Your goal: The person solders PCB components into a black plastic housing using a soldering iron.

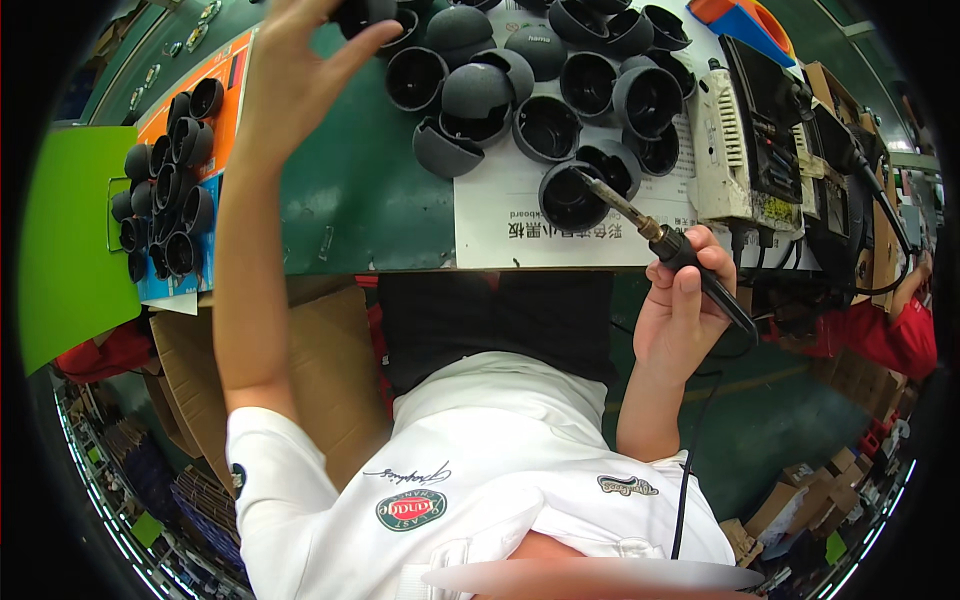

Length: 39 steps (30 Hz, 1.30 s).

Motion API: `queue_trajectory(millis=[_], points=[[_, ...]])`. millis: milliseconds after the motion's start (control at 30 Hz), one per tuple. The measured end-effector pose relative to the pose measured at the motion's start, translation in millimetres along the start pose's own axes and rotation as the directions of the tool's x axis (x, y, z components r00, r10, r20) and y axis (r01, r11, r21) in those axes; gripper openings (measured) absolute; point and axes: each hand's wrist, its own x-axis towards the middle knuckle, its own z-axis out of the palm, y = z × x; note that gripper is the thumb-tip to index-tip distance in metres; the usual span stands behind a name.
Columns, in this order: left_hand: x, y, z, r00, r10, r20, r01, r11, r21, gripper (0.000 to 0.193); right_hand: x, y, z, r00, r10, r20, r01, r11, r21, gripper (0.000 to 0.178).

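My right hand grips a soldering iron by its black handle. Its metal tip slants up and left over an open dark grey cup-shaped shell near the table's front edge. At the far left, my left hand is stretched out and a little blurred, with its fingertips cut off by the upper edge. Between its thumb and fingers is another dark shell. Many similar shells, some with the opening up and some dome up, lie piled around a domed shell in the middle.
A worn soldering station with cables stands at the right. An orange and blue holder sits behind it. More shells lie on a coloured sheet at left, beside a green panel. A cardboard box stands below the table edge.
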Motion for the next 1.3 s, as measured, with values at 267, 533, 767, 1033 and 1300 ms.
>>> queue_trajectory(millis=[267, 533, 767, 1033, 1300], points=[[-135.8, -31.8, 46.2, 0.871, -0.481, -0.094, 0.229, 0.569, -0.789, 0.054, 4.3, -17.7, -20.4, 0.98, -0.198, 0.015, 0.198, 0.973, -0.117, 0.024], [-175.0, -27.0, 40.0, 0.83, -0.551, -0.088, 0.246, 0.504, -0.828, 0.054, 25.8, -67.2, -66.9, 0.772, -0.614, 0.165, 0.491, 0.41, -0.769, 0.024], [-172.7, -24.1, 44.1, 0.83, -0.555, -0.06, 0.287, 0.517, -0.807, 0.05, 22.7, -75.1, -63.7, 0.771, -0.577, 0.27, 0.445, 0.184, -0.877, 0.023], [-173.9, -28.5, 43.6, 0.83, -0.556, -0.04, 0.293, 0.497, -0.817, 0.048, 19.9, -83.2, -67.1, 0.793, -0.483, 0.372, 0.471, 0.097, -0.877, 0.023], [-174.7, -27.4, 45.3, 0.827, -0.559, -0.054, 0.289, 0.506, -0.813, 0.047, 18.3, -89.2, -72.7, 0.794, -0.463, 0.393, 0.499, 0.127, -0.857, 0.024]])
